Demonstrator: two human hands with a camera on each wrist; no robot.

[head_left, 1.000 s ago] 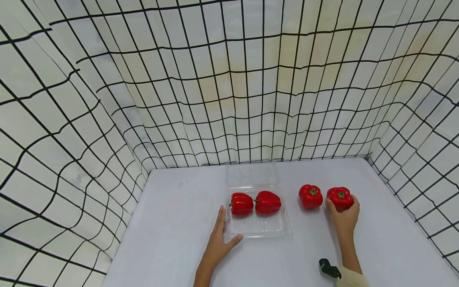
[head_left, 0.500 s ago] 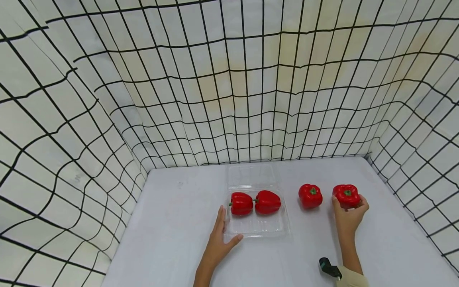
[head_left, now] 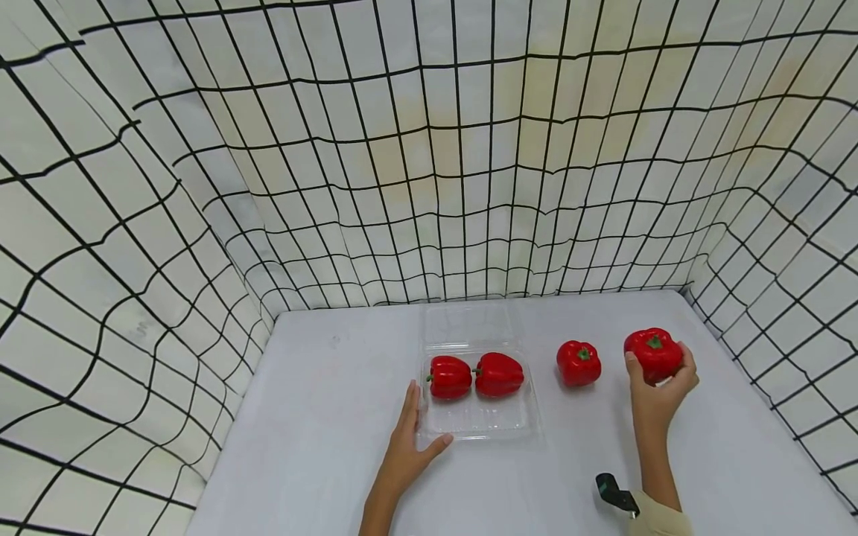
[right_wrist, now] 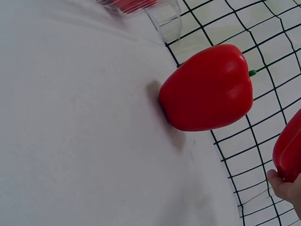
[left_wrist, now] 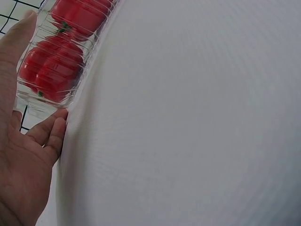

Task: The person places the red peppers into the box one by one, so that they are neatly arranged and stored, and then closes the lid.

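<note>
My right hand (head_left: 660, 402) grips a red bell pepper (head_left: 653, 353) from below, its green stem facing up. In the right wrist view that bell pepper (right_wrist: 290, 150) shows only at the right edge, with a fingertip under it. A second red bell pepper (head_left: 579, 363) stands upright on the table to its left. Two more red bell peppers lie on their sides in a clear plastic clamshell box (head_left: 476, 428). With straight fingers along the box's left side and thumb at its front corner, my left hand (head_left: 404, 454) steadies it; in the left wrist view the fingertips (left_wrist: 59, 123) meet its edge.
The box's clear lid (head_left: 469, 326) lies opened back behind it. A white table (head_left: 322, 417) carries everything. White walls with black netting (head_left: 469, 164) rise at the back and both sides. A dark device (head_left: 615, 495) sits at the right wrist.
My right hand has moved rightward and then raised its bell pepper higher off the table. The left hand, the box and the other bell peppers have stayed in place.
</note>
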